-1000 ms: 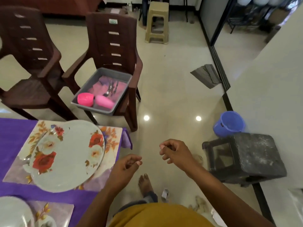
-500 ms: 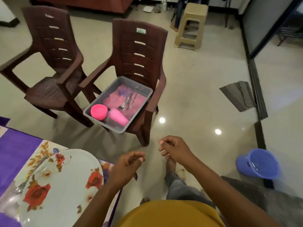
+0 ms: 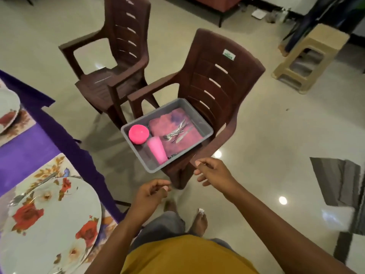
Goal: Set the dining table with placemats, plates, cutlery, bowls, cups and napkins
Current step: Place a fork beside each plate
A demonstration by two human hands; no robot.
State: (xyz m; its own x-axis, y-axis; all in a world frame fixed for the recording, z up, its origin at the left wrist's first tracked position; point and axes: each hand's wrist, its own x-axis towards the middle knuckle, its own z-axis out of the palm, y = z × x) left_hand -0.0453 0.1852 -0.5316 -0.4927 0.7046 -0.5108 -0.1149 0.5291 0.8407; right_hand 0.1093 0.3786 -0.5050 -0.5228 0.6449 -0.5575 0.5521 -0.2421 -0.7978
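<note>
A grey tub [image 3: 205, 129] sits on the seat of the nearer brown chair [image 3: 223, 76]. Inside it lie a pink bowl [image 3: 138, 134], a pink cup [image 3: 157, 149] on its side, pink napkins [image 3: 167, 123] and steel cutlery [image 3: 176, 131]. My right hand [image 3: 212, 173] hovers just below the tub's near corner, fingers loosely curled and holding nothing. My left hand [image 3: 152, 194] hangs lower and to the left, also loosely curled with nothing in it. At the lower left a floral plate [image 3: 49, 224] rests on a floral placemat [image 3: 51, 167] on the purple tablecloth [image 3: 29, 151], with a spoon [image 3: 33, 187] beside the plate.
A second brown chair [image 3: 112, 56] stands left of the first. Another floral plate [image 3: 7, 107] lies at the left edge of the table. A beige plastic stool [image 3: 308, 58] stands at the far right. A grey mat [image 3: 337, 182] lies on the tiled floor.
The view has swung toward the chair, so the tub now appears closer and more central. Both hands have come nearer the tub, still holding nothing.
</note>
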